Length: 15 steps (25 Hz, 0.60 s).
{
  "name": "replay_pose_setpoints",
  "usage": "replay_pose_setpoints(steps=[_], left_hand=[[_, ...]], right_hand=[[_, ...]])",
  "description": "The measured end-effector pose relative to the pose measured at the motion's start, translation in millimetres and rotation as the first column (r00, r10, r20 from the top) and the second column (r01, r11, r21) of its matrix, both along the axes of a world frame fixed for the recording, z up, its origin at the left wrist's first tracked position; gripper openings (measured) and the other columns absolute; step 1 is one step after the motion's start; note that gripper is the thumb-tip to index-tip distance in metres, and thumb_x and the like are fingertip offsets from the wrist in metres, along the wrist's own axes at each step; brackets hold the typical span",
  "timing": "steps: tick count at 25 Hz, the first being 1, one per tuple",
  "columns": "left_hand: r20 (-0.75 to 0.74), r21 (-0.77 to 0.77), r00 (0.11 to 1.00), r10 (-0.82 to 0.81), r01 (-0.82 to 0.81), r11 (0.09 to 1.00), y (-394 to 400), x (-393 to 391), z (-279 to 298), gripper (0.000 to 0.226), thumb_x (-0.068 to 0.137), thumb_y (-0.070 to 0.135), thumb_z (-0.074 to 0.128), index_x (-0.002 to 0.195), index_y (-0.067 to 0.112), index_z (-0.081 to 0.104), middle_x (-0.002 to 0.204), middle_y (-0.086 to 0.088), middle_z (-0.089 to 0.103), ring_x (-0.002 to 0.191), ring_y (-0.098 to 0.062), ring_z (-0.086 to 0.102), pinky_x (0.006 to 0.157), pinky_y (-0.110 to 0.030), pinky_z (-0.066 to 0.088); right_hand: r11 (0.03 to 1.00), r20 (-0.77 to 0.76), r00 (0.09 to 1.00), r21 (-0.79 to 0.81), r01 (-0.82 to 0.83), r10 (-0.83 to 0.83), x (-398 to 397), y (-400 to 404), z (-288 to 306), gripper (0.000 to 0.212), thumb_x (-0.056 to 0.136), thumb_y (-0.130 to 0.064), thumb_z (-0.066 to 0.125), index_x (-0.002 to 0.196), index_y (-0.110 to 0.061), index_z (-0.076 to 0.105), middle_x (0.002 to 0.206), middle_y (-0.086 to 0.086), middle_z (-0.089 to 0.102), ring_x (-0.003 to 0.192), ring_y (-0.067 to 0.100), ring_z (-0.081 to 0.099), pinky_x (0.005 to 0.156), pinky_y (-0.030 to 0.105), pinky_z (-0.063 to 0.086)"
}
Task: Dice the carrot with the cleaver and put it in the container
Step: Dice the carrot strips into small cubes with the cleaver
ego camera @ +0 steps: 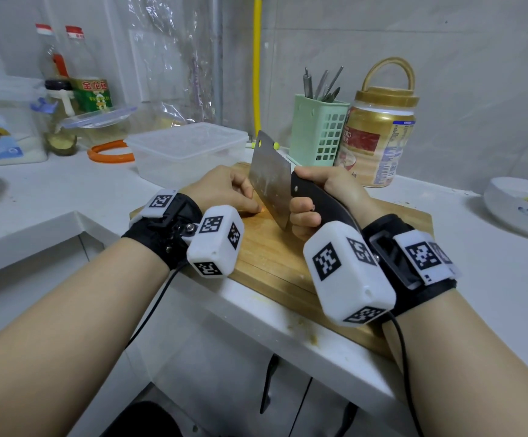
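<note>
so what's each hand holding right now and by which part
The right hand grips the cleaver by its black handle. The left hand presses down on the carrot, nearly all hidden under its fingers, so the exact hold cannot be told.

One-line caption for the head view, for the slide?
Right hand grips the cleaver on the wooden cutting board; left hand covers the mostly hidden carrot, clear container behind.

Bare cutting board [275, 257] lies open toward the bench's [67, 197] front edge, while its far edge is hemmed by the clear plastic container [187, 149], the green utensil holder [318, 127] and the gold-lidded jar [379, 137].
</note>
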<state>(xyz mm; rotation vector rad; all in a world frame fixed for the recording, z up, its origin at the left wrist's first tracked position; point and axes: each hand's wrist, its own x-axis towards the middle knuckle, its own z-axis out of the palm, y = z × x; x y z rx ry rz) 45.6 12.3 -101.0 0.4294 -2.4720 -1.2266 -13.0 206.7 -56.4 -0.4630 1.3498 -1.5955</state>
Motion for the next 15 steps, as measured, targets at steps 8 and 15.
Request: replay_pose_setpoints(steps=[8, 15], left_hand=[[-0.042, 0.083, 0.997, 0.068, -0.065, 0.994, 4, 0, 4, 0.018, 0.076, 0.009, 0.08, 0.074, 0.016, 0.063, 0.061, 0.002, 0.058, 0.053, -0.006, 0.054, 0.061, -0.02, 0.044], [-0.091, 0.833, 0.96, 0.264, -0.072, 0.549, 27, -14, 35, 0.019, 0.096, 0.011, 0.05, 0.079, 0.003, 0.057, 0.07, -0.012, 0.063, 0.056, -0.016, 0.065, 0.053, -0.023, 0.056]], right_hand=[[0.968, 0.106, 0.993, -0.251, -0.019, 0.047, -10, 9, -3, 0.051, 0.099, -0.037, 0.033, 0.055, -0.013, 0.042, 0.04, -0.002, 0.036, 0.029, 0.011, 0.032, 0.049, 0.024, 0.025], [0.854, 0.347, 0.923, -0.519, 0.04, 0.167, -17, 17, -4, 0.047, 0.093, -0.035, 0.041, 0.052, -0.014, 0.044, 0.042, -0.004, 0.04, 0.028, 0.008, 0.035, 0.038, 0.022, 0.031]])
